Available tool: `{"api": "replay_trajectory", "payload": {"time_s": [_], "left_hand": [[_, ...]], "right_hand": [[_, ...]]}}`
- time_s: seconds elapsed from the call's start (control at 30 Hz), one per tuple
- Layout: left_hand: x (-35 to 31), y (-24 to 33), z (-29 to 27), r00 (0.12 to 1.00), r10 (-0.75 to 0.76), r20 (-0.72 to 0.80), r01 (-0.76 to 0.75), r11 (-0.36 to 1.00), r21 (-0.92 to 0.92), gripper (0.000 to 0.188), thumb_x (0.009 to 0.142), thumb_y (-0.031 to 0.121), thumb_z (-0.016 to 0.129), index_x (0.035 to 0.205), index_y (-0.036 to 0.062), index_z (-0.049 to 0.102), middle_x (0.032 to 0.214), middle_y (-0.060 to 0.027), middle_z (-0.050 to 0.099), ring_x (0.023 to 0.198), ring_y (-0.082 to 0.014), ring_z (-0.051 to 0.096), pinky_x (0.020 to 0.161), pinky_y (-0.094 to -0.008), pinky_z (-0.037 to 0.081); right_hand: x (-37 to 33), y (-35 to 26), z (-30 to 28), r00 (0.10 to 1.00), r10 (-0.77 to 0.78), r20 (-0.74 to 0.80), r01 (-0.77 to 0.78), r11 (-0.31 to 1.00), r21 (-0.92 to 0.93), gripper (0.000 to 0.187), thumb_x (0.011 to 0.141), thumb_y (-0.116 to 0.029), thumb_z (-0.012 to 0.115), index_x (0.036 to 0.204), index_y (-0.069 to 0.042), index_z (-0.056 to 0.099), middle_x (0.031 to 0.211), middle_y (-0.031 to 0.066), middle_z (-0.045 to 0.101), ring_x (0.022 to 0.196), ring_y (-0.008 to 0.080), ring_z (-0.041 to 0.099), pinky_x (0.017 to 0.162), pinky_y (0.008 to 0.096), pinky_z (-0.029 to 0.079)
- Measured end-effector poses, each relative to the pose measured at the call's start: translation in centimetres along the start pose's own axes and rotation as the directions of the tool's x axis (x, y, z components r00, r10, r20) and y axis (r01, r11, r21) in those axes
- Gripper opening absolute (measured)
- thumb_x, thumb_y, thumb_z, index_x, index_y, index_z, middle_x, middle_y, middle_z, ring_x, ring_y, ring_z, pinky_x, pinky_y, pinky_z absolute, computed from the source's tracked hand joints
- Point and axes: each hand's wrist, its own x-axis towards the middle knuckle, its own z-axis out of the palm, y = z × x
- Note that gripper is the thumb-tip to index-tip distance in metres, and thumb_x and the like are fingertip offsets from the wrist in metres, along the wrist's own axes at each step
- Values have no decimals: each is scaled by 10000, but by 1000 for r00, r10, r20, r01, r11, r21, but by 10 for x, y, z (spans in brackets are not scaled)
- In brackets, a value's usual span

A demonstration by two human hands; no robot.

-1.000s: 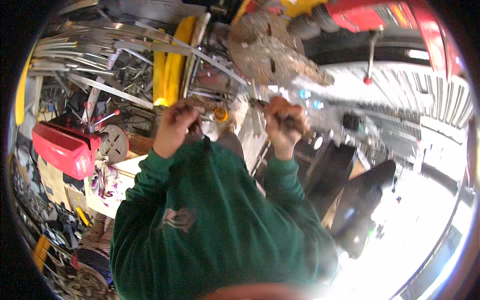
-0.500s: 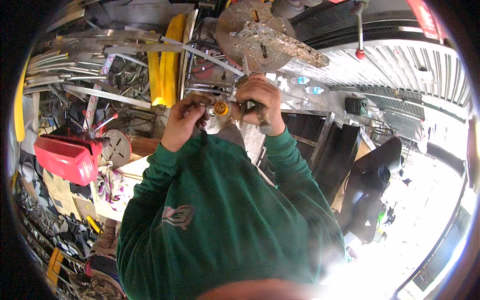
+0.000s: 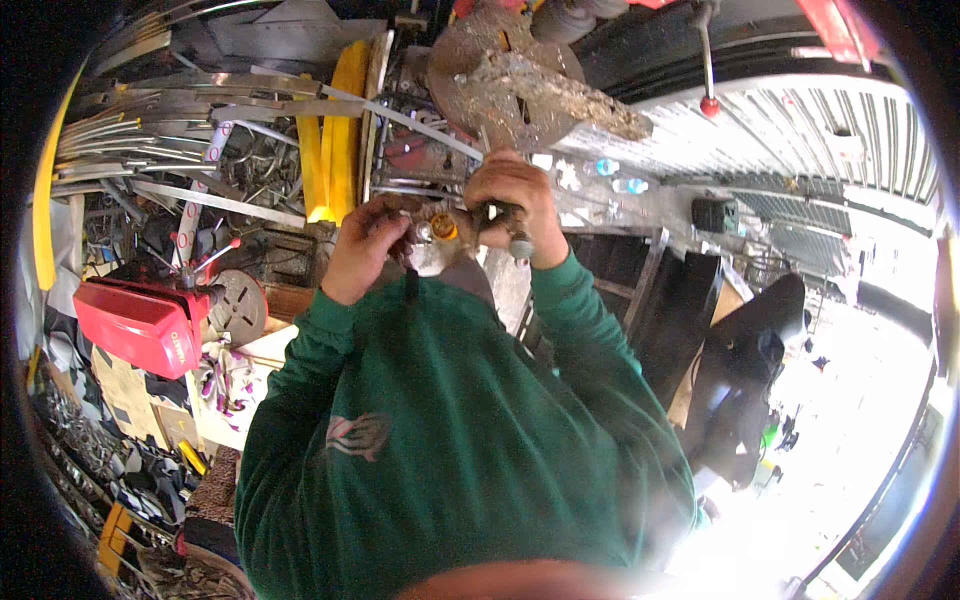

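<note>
My left hand is closed in a pinch on a small shiny metal piece, partly hidden by the fingertips. Right beside that piece sits a small round yellow part with a brownish middle; whether the two are joined I cannot tell. My right hand wraps round a dark metal hand tool, whose rounded end pokes out below the fist. Its exact kind is unclear. A thin rod shows just above the right fist, and I cannot tell whether it belongs to the tool.
Beyond my hands stands a slotted round machine table carrying a crusted metal bar. Metal strips and yellow beams lie to the left, near a red machine head. Black frames stand at right; plastic bottles lie farther off.
The tool in my right hand has tilted a little, its rounded end shifting slightly left and up. My left hand keeps its pinch near the yellow part. The whole view has shifted slightly.
</note>
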Motion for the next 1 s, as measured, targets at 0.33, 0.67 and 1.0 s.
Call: {"api": "replay_trajectory", "payload": {"time_s": [0.33,0.67,1.0], "left_hand": [[3,5,27,992,40,121,-39,999,-10,171,960,153,559,1092,52,595,825,-15,638,697,-104,615,592,-238,490],[9,-17,6,907,-290,305,407,788,-461,402,971,275,519,1321,81,485,1268,-98,583,1122,-216,595,958,-355,493],[-7,-18,27,838,36,544,152,943,-297,824,817,245,705,1475,20,262,885,-50,535,691,-135,555,649,-319,492]], "right_hand": [[-7,-13,10,981,72,181,-51,991,-121,279,618,-273,707,850,-121,676,777,77,629,804,318,621,789,435,462],[9,-51,36,796,185,576,24,942,-335,387,655,-250,761,1012,-137,667,1043,57,610,1162,257,527,1005,403,349],[-45,-28,-104,605,608,-514,-657,746,110,92,895,-68,650,965,-8,646,907,84,685,833,168,645,801,302,501]]}}
